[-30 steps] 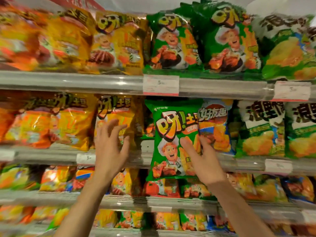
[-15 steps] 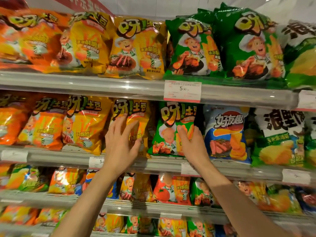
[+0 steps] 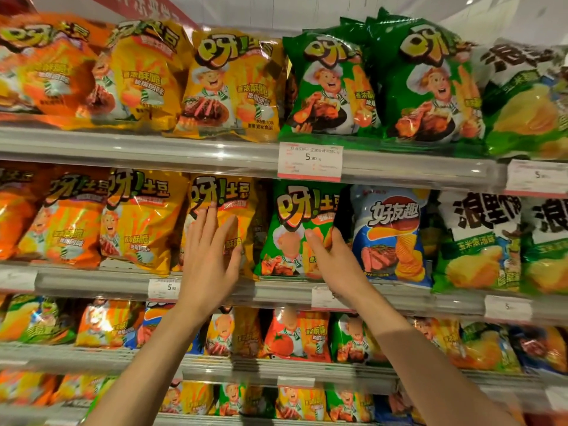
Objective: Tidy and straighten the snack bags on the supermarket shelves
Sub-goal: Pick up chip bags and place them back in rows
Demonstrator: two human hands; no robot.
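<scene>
White price tag point(image 3: 309, 161) reading 5.90 on shelf rail, red sign point(image 3: 144, 7) overhead, pale ceiling point(image 3: 276, 10)

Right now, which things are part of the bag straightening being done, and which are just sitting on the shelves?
In the job: right hand gripping the green snack bag; left hand flat against the yellow snack bag beside it.

Just sitting: blue ridged-chip bag; the 5.90 price tag; green bags on the top shelf.
</scene>
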